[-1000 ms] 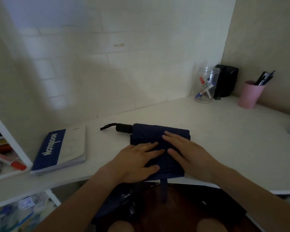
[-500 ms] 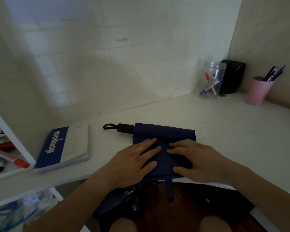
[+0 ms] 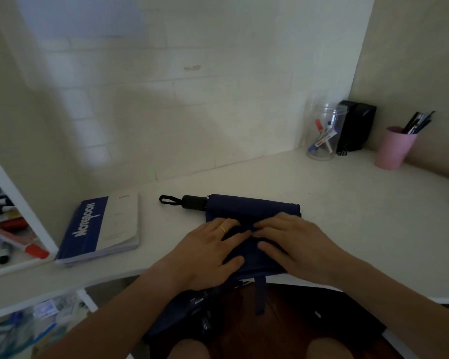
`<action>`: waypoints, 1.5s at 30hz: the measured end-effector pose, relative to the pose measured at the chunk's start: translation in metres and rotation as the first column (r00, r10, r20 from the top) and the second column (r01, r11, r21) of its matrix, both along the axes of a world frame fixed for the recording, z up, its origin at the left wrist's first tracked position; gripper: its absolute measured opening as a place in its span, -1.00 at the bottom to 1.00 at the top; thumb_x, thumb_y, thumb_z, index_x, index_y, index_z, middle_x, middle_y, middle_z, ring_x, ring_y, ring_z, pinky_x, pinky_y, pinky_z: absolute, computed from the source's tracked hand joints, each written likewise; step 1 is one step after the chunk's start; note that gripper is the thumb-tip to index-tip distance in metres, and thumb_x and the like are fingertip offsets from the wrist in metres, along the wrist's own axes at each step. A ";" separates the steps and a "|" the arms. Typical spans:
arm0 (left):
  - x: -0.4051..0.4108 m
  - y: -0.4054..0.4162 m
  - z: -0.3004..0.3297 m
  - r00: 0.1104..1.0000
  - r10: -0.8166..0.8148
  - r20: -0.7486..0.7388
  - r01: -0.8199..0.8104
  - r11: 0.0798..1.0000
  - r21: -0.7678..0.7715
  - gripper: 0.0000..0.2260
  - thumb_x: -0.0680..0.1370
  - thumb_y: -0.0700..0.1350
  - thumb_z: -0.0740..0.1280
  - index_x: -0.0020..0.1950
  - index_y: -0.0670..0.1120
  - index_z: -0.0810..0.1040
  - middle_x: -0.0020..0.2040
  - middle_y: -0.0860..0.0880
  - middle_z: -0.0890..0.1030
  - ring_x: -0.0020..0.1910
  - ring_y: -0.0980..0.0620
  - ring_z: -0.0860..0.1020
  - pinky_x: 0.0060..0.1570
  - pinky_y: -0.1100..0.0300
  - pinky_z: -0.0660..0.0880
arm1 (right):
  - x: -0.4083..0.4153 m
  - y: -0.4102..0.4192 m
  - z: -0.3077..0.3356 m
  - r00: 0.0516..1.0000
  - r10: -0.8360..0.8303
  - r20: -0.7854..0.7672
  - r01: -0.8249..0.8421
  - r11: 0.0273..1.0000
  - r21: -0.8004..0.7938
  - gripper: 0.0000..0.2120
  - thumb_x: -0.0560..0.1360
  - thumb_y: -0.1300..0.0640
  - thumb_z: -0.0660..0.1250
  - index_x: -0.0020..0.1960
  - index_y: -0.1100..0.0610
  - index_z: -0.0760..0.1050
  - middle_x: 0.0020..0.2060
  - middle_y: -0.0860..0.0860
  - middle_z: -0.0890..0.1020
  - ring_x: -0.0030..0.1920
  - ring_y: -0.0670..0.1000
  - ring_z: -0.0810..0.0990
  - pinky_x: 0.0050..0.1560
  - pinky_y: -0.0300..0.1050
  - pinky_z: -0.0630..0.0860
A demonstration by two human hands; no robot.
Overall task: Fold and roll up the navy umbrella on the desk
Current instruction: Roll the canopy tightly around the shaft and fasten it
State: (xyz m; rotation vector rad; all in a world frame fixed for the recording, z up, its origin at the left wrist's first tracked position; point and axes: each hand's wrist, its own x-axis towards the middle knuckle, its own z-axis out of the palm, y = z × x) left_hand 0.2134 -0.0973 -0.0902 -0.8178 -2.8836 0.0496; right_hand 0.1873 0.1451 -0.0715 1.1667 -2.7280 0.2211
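Fingertips now meet mid-canopy | left hand [image 3: 205, 251] and right hand [image 3: 300, 244] flat, splayed, pressing navy umbrella [image 3: 252, 207] | fold creasing, rolling next.

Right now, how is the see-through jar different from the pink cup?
The see-through jar is clear, so its markers show through; the pink cup is solid pink and hides its pens' lower ends. The jar's markers lie inside, below the rim; the cup's dark pens poke above its rim. The jar stands left of the cup. Both stand upright on the desk and hold writing tools.
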 end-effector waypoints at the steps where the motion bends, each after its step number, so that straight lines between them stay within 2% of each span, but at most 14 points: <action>1: 0.000 -0.001 -0.002 1.000 0.009 0.015 -0.009 1.000 0.020 -0.47 0.66 0.25 0.00 0.63 0.14 0.14 0.62 -0.03 0.15 0.58 0.00 0.14 0.54 0.02 0.25 | -0.002 -0.004 -0.006 0.999 0.031 -0.017 -0.030 0.999 0.030 -0.46 0.67 -0.22 -0.08 0.54 -0.04 0.33 0.57 -0.10 0.30 0.57 -0.05 0.24 0.55 -0.08 0.21; 3: 0.003 -0.006 -0.006 0.998 0.031 0.057 -0.034 0.998 0.055 -0.46 0.66 0.30 -0.04 0.63 0.23 0.04 0.67 -0.01 -0.04 0.64 0.01 -0.05 0.56 0.04 0.19 | -0.005 -0.007 -0.021 0.998 0.055 0.034 -0.058 0.992 0.110 -0.38 0.65 -0.26 -0.22 0.65 -0.04 -0.10 0.65 -0.12 -0.08 0.61 -0.16 -0.25 0.60 -0.15 -0.24; 6: 0.008 -0.016 -0.011 0.994 0.025 0.106 -0.028 0.999 0.021 -0.41 0.62 0.40 -0.08 0.60 0.34 -0.20 0.67 0.06 -0.24 0.64 0.07 -0.21 0.61 0.07 -0.02 | -0.007 0.001 -0.027 0.988 0.015 0.152 -0.042 0.983 0.177 -0.38 0.62 -0.27 -0.25 0.60 -0.11 -0.33 0.60 -0.20 -0.28 0.52 -0.28 -0.43 0.48 -0.32 -0.48; 9: 0.014 -0.018 0.005 0.982 0.064 0.177 -0.062 0.998 -0.016 -0.39 0.57 0.47 -0.06 0.58 0.40 -0.14 0.68 0.06 -0.11 0.65 0.07 -0.04 0.59 0.08 -0.01 | -0.002 0.010 -0.020 0.960 -0.005 0.279 -0.043 0.985 0.166 -0.39 0.65 -0.25 -0.15 0.58 -0.14 -0.34 0.58 -0.24 -0.29 0.51 -0.33 -0.41 0.38 -0.46 -0.47; 11: 0.004 -0.014 0.033 0.940 0.163 0.298 -0.209 0.969 0.129 -0.43 0.55 0.48 -0.09 0.50 0.35 0.31 0.58 0.10 0.34 0.53 0.07 0.33 0.52 0.07 0.22 | 0.000 0.013 -0.018 0.954 -0.009 0.301 -0.046 0.984 0.173 -0.39 0.67 -0.23 -0.13 0.60 -0.12 -0.32 0.58 -0.24 -0.28 0.52 -0.32 -0.37 0.40 -0.42 -0.42; 13: -0.019 -0.003 0.055 0.956 0.197 0.216 -0.249 0.937 0.246 -0.45 0.62 0.38 -0.05 0.16 0.14 0.63 0.19 0.06 0.67 0.19 0.03 0.59 0.28 0.05 0.47 | 0.002 0.013 -0.016 0.950 -0.017 0.312 -0.049 0.978 0.205 -0.38 0.67 -0.23 -0.12 0.61 -0.10 -0.31 0.58 -0.23 -0.27 0.53 -0.29 -0.34 0.43 -0.37 -0.39; 16: -0.050 0.016 0.049 0.977 0.122 -0.177 -0.079 0.970 0.229 -0.66 0.71 0.05 0.12 0.38 -0.03 0.54 0.35 -0.08 0.59 0.36 -0.07 0.50 0.34 0.06 0.44 | 0.000 0.013 -0.014 0.958 -0.017 0.285 -0.047 0.975 0.217 -0.38 0.67 -0.24 -0.12 0.61 -0.10 -0.30 0.59 -0.21 -0.25 0.52 -0.29 -0.33 0.44 -0.37 -0.38; 20: -0.074 0.011 0.023 0.999 0.037 -0.014 -0.037 0.999 0.030 -0.51 0.72 0.04 0.12 0.64 -0.03 0.18 0.56 -0.12 0.36 0.50 -0.12 0.36 0.47 -0.01 0.31 | 0.001 0.012 -0.017 0.965 -0.011 0.261 -0.045 0.977 0.209 -0.35 0.63 -0.28 -0.16 0.62 -0.09 -0.29 0.61 -0.19 -0.23 0.55 -0.27 -0.31 0.47 -0.34 -0.36; 26: -0.087 0.004 0.040 1.000 -0.001 0.002 0.000 0.994 0.110 -0.62 0.57 0.18 0.35 0.35 0.15 0.41 0.20 0.03 0.63 0.11 0.01 0.59 0.10 0.02 0.53 | 0.011 0.017 -0.021 0.969 0.003 0.247 -0.048 0.983 0.178 -0.39 0.66 -0.27 -0.13 0.59 -0.17 -0.32 0.59 -0.27 -0.26 0.54 -0.31 -0.34 0.47 -0.36 -0.38; 31: -0.095 0.001 0.036 1.000 -0.015 0.015 0.013 0.997 0.081 -0.51 0.54 0.25 0.36 0.41 0.10 0.42 0.19 0.04 0.68 0.06 0.01 0.63 0.18 0.03 0.49 | 0.016 0.018 -0.023 0.968 0.025 0.251 -0.062 0.988 0.139 -0.42 0.65 -0.27 -0.14 0.57 -0.22 -0.32 0.56 -0.32 -0.28 0.51 -0.37 -0.37 0.46 -0.39 -0.41; 37: -0.097 -0.002 0.021 0.991 -0.017 0.135 -0.012 0.976 0.217 -0.60 0.62 0.17 0.29 0.42 0.06 0.45 0.19 0.02 0.58 0.13 0.02 0.54 0.16 -0.02 0.51 | 0.006 0.011 -0.006 0.948 -0.006 0.319 -0.003 1.000 0.026 -0.44 0.67 -0.23 -0.05 0.63 -0.14 0.02 0.61 -0.25 0.02 0.58 -0.26 -0.03 0.55 -0.32 -0.11; 39: -0.101 -0.002 0.022 0.986 0.002 0.165 -0.037 0.976 0.214 -0.61 0.62 0.18 0.28 0.41 0.09 0.43 0.18 0.02 0.55 0.13 0.01 0.52 0.16 -0.03 0.51 | -0.008 0.008 0.012 0.991 -0.017 0.133 0.035 0.990 -0.136 -0.59 0.67 -0.17 0.07 0.46 -0.13 0.42 0.46 -0.18 0.45 0.45 -0.10 0.39 0.42 -0.18 0.31; 41: -0.104 0.000 0.025 0.984 0.002 0.179 -0.040 0.977 0.211 -0.62 0.61 0.18 0.29 0.39 0.09 0.43 0.16 0.01 0.54 0.11 0.00 0.52 0.15 -0.02 0.50 | -0.034 0.008 0.026 0.993 -0.110 -0.042 0.096 0.963 -0.254 -0.68 0.61 -0.09 0.26 0.34 -0.08 0.51 0.28 -0.11 0.60 0.28 0.01 0.53 0.24 -0.09 0.45; 45: -0.106 0.003 0.025 0.996 0.000 0.090 -0.017 0.981 0.193 -0.63 0.60 0.19 0.31 0.34 0.08 0.43 0.12 0.01 0.55 0.05 -0.02 0.55 0.05 0.00 0.52 | -0.091 0.010 0.042 0.915 -0.153 0.373 0.205 0.973 -0.103 -0.52 0.52 -0.03 0.43 0.42 -0.05 0.46 0.30 -0.04 0.61 0.28 -0.03 0.57 0.37 -0.01 0.48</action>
